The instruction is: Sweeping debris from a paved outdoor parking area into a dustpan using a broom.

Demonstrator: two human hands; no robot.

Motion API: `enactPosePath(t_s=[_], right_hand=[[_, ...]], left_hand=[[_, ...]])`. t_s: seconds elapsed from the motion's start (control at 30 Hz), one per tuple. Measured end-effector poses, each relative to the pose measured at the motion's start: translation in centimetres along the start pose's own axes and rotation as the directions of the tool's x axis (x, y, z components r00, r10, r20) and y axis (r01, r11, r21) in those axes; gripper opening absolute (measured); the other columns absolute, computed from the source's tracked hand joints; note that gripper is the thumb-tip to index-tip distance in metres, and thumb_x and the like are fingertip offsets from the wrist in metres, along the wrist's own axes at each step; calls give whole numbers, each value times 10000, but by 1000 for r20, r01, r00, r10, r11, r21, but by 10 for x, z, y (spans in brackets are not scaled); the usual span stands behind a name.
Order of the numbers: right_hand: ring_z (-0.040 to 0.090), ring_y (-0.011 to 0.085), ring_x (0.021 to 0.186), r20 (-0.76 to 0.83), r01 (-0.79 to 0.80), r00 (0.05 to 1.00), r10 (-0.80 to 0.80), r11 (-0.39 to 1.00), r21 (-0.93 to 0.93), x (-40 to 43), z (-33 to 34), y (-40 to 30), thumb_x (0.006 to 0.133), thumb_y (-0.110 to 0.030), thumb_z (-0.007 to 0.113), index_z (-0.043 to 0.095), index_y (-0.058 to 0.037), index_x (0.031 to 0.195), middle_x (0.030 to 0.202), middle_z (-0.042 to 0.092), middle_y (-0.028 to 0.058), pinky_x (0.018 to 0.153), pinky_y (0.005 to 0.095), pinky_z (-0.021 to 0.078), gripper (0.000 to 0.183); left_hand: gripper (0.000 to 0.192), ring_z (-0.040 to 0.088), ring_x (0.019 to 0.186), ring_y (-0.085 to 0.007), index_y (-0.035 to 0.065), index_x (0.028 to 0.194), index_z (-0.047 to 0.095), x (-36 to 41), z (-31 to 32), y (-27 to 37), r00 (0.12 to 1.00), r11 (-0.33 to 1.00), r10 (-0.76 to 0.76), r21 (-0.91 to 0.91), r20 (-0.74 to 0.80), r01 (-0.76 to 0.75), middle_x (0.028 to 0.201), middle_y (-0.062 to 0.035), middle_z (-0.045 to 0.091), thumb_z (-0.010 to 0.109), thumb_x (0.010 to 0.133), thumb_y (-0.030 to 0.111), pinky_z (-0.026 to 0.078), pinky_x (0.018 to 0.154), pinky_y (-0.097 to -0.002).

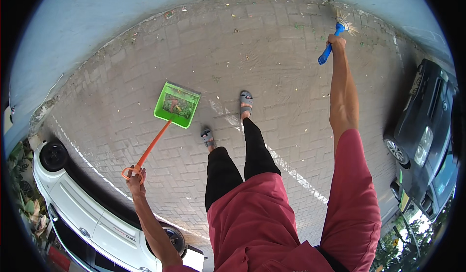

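My left hand (pixel 136 181) grips the looped end of an orange dustpan handle (pixel 154 142). At the other end, a green plastic dustpan (pixel 159 106) is over the paving, with dirt, bits of green and a brown leaf (pixel 174 105) inside. Far out to the upper right, my right hand (pixel 336 42) is closed around the blue handle (pixel 325 55) of a stick broom. Its pale bristles (pixel 344 19) fan out near the foot of the wall. The ends of the bristles are too blurred to tell whether they touch the ground.
A light blue wall (pixel 109 10) curves along the far side. Block paving (pixel 262 72) carries scattered small leaves and a white painted line (pixel 298 177). A white car (pixel 83 213) stands at left, a dark car (pixel 418 126) at right. My sandalled feet (pixel 246 102) are between them.
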State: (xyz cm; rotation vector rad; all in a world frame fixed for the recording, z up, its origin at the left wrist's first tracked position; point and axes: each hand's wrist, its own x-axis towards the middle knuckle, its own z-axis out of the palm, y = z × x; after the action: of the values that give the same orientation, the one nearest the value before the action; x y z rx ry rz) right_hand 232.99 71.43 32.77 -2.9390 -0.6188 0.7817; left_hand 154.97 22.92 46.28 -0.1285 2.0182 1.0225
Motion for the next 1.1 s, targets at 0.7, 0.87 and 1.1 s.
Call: enactPosePath(t_s=[0.7, 0.87, 1.1], right_hand=[[597, 215, 470, -16, 461, 883, -470, 859, 221, -241, -4, 120, 659, -126, 561, 641, 78, 837, 515, 575, 168, 479, 334, 469, 283], [563, 199, 448, 144, 407, 876, -460, 866, 290, -262, 45, 41, 667, -102, 539, 615, 45, 656, 515, 576, 121, 435, 326, 441, 167], [561, 407, 976, 349, 641, 749, -563, 749, -167, -381, 41, 145, 709, -43, 512, 578, 3, 1048, 968, 600, 266, 856, 454, 447, 348]], left_hand=[[332, 583, 855, -248, -7, 1173, 437, 31, 24, -12, 985, 984, 171, 43, -3, -171, 1042, -156, 526, 365, 874, 119, 571, 719, -391], [273, 599, 772, -236, 19, 1130, 476, 30, 45, -1, 991, 991, 110, 84, -70, -104, 979, -146, 540, 388, 895, 126, 577, 652, -350], [259, 614, 777, -242, 32, 1117, 502, 44, 23, -1, 992, 991, 85, 107, -89, -76, 968, -152, 552, 400, 896, 122, 574, 624, -335]])
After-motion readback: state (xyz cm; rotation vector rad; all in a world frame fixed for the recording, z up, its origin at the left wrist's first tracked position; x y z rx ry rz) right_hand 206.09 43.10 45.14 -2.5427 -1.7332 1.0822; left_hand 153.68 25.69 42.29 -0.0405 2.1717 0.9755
